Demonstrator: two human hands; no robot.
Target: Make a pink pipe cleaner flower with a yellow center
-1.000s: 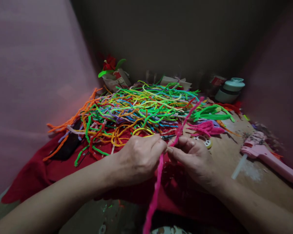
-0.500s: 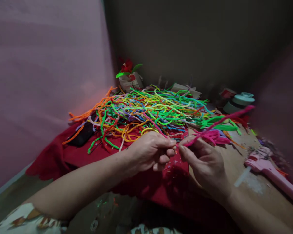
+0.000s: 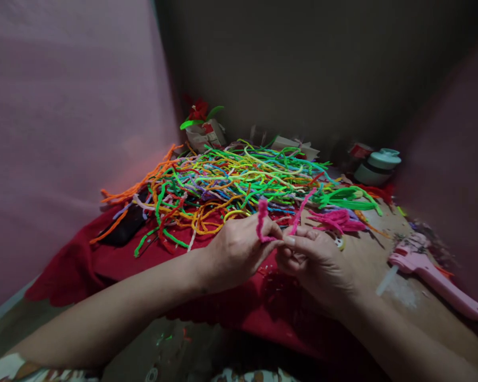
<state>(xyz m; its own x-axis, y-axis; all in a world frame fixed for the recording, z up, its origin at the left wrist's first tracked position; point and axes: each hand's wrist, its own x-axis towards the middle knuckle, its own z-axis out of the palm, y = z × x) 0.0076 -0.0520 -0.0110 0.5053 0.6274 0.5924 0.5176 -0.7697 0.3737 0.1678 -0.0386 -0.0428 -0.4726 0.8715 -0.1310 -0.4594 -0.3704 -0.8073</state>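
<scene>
My left hand (image 3: 235, 252) and my right hand (image 3: 316, 262) meet over a red cloth (image 3: 83, 265), both pinching one pink pipe cleaner (image 3: 262, 218). It is bent, with one end looping up above my left fingers and the other end rising by my right thumb. Behind my hands lies a big tangled heap of coloured pipe cleaners (image 3: 239, 180): green, orange, yellow, blue and red.
A bundle of pink pipe cleaners (image 3: 336, 218) and a green bundle (image 3: 346, 197) lie to the right on the wooden table. A pink glue gun (image 3: 430, 268) rests at the right edge. A lidded jar (image 3: 378, 165) and a small red flower (image 3: 199, 111) stand at the back.
The long pink pipe cleaner that stretched out to the right is now folded into short upright ends between my fingers. My hands have come closer together.
</scene>
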